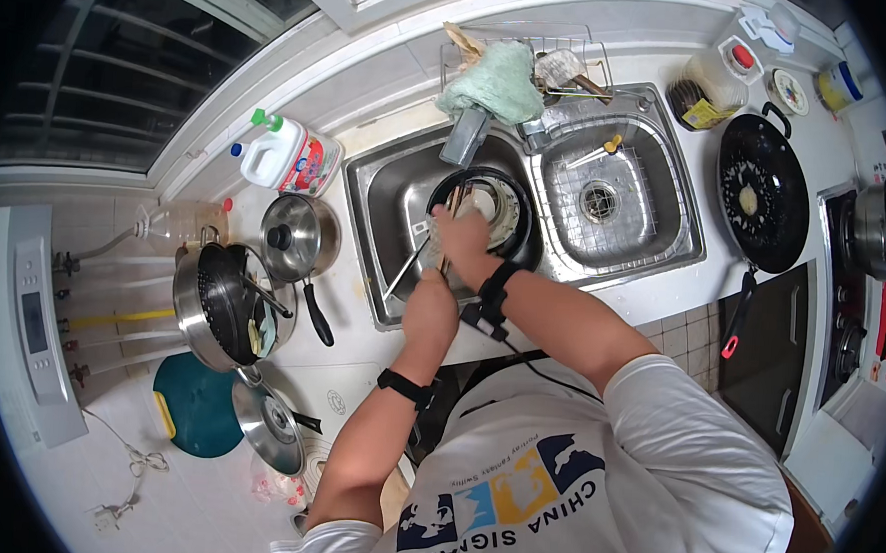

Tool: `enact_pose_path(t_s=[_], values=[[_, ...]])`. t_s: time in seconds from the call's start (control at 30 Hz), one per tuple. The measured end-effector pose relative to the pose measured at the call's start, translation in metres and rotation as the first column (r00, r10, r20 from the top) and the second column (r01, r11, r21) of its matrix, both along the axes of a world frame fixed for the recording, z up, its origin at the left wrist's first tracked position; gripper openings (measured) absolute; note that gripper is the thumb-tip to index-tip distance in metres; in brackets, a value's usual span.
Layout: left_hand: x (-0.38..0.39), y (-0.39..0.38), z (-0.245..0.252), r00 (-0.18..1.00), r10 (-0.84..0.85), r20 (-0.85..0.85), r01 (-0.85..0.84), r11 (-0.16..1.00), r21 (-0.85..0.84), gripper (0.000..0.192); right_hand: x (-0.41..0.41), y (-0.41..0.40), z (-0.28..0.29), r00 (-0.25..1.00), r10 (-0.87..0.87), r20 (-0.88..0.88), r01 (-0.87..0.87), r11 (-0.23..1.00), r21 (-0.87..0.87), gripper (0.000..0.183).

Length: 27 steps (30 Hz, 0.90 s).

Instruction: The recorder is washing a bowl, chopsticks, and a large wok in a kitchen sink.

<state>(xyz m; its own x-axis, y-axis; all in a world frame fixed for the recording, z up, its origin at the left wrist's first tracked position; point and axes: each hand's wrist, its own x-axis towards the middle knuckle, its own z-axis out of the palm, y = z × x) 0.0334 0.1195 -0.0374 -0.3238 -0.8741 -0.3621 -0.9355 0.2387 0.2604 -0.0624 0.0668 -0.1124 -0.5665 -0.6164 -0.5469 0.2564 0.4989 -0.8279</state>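
Note:
Over the left basin of a steel double sink (376,303), my left hand (429,317) grips the lower ends of a bundle of long thin utensils (456,200) that look like chopsticks. My right hand (461,240) closes around the same bundle higher up, with a pale mesh-like cloth (434,250) between the hands. A long metal utensil (406,268) sticks out towards the lower left. Beneath my right hand, a dark round pan (526,236) in the basin holds bowls or plates (508,216). The grey faucet (465,137) hangs above, under a green towel (498,80).
The right basin (617,248) holds a wire rack and a yellow-tipped utensil (611,144). A black wok (763,192) lies to the right. At left stand a detergent jug (299,156), a lidded saucepan (295,239) and a large steel pot (194,301). A wire basket (601,59) is behind the faucet.

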Motion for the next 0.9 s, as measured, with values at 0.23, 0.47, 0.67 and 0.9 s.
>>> enact_pose_path(t_s=[0.23,0.47,0.67,0.9], values=[[0.026,-0.009,-0.006,0.998,0.021,0.058,-0.025,0.996,0.082,0.022,0.007,0.018,0.032,0.896,0.106,0.431,-0.092,0.994,-0.052,0.054],[0.017,-0.007,-0.015,0.964,-0.105,-0.246,0.126,0.989,0.072,0.021,0.030,0.031,-0.011,0.927,-0.037,0.374,0.102,0.982,-0.157,0.031],[0.012,-0.017,0.002,0.483,0.810,-0.332,-0.067,0.412,0.909,0.028,-0.039,0.003,0.034,0.671,0.187,0.718,0.063,0.950,-0.306,0.026],[0.020,-0.011,0.011,0.365,0.920,-0.142,0.136,0.098,0.986,0.032,-0.022,0.019,0.023,0.322,0.270,0.907,0.225,0.909,-0.350,0.023]])
